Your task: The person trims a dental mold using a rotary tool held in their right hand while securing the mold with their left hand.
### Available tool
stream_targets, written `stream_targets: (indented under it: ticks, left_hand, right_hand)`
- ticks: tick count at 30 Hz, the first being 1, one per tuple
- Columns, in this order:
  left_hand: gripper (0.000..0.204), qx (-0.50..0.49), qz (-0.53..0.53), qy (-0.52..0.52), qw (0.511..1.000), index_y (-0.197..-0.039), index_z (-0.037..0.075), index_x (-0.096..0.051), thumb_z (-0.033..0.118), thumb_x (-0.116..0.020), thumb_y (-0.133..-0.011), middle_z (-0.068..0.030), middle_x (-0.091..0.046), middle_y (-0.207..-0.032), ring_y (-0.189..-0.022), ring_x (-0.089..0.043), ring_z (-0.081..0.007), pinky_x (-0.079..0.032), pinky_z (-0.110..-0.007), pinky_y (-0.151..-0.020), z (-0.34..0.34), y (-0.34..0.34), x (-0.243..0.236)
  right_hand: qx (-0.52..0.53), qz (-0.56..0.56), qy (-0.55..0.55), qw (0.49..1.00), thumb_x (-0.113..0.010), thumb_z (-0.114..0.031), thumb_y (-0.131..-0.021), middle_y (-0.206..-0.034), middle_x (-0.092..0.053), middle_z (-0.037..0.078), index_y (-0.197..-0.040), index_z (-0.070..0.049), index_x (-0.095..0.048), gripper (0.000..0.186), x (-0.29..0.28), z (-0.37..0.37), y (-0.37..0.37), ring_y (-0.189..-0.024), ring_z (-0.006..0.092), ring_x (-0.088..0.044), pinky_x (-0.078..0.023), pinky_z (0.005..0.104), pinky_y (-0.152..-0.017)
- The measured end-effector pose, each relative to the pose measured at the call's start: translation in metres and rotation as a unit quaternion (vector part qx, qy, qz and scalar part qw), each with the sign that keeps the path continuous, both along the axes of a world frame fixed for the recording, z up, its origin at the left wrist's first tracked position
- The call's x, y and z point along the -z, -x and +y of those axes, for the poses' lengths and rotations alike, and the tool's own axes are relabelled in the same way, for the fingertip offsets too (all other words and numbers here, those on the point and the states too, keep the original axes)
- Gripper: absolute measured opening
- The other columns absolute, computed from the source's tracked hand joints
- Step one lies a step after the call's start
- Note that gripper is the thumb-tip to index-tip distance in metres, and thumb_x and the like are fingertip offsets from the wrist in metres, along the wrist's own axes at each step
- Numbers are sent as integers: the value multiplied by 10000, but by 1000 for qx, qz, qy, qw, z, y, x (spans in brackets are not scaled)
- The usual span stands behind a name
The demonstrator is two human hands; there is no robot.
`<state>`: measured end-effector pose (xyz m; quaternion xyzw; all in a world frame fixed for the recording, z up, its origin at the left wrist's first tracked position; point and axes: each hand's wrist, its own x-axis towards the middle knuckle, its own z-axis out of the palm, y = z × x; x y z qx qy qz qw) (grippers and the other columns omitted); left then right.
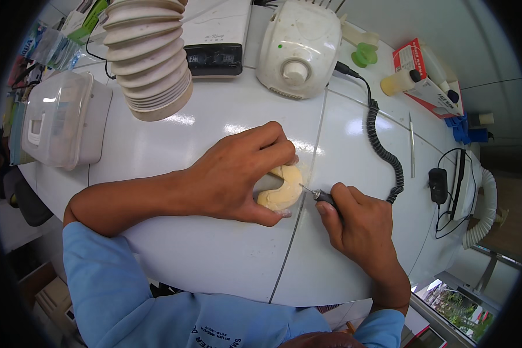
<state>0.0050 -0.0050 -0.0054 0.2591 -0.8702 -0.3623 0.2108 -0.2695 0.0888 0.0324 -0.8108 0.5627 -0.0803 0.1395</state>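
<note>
Beside hands, lidded plastic box.

A red and white carton lies open at the table's far right, beside a yellowish bottle. At the far left edge sit clear plastic packets with blue print. A dark rectangular display panel fronts the white device at top centre.

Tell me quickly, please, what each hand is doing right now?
Left hand: closed on the yellowish plaster cast.
Right hand: closed on the rotary handpiece.
</note>
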Motion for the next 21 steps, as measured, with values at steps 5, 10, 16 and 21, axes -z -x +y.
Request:
stream_targets:
  ticks: [5, 10, 16, 21]
  left_hand:
    - [753, 0, 1, -1, 1000, -1301, -8, -683, 315, -1012, -706, -137, -581, -1186, -1021, -657, -293, -584, -394, -845, 0, 0, 0]
    - [758, 3, 3, -3, 1000, -1307, -9, -689, 320, -1014, -707, -137, -580, -1186, -1022, -653, -288, -580, -391, -845, 0, 0, 0]
    - [761, 2, 7, -7, 1000, -1310, -9, -691, 333, -1017, -714, -132, -576, -1178, -1017, -648, -285, -576, -394, -840, 1, 1, 0]
    - [753, 3, 7, 0, 1000, -1310, -7, -692, 336, -1014, -721, -128, -573, -1174, -1009, -644, -281, -572, -393, -830, 0, 1, 1]
  right_hand:
    - [13, 3, -9, 1000, -791, -371, -1039, -695, -618, 64, -946, -107, -642, 317, 0, 0, -1, -511, 285, -633, -468, 416, -474]
    - [-23, -1, 5, 1000, -801, -382, -1027, -686, -594, 57, -934, -114, -645, 324, 1, -2, 3, -511, 275, -628, -470, 411, -479]
    - [-17, -3, 11, 1000, -808, -382, -1019, -680, -581, 57, -924, -112, -635, 334, 2, 0, 0, -503, 274, -610, -471, 408, -483]
    - [-15, -6, 13, 1000, -805, -376, -1023, -678, -577, 57, -925, -106, -634, 334, 1, -1, -2, -499, 272, -603, -467, 406, -481]
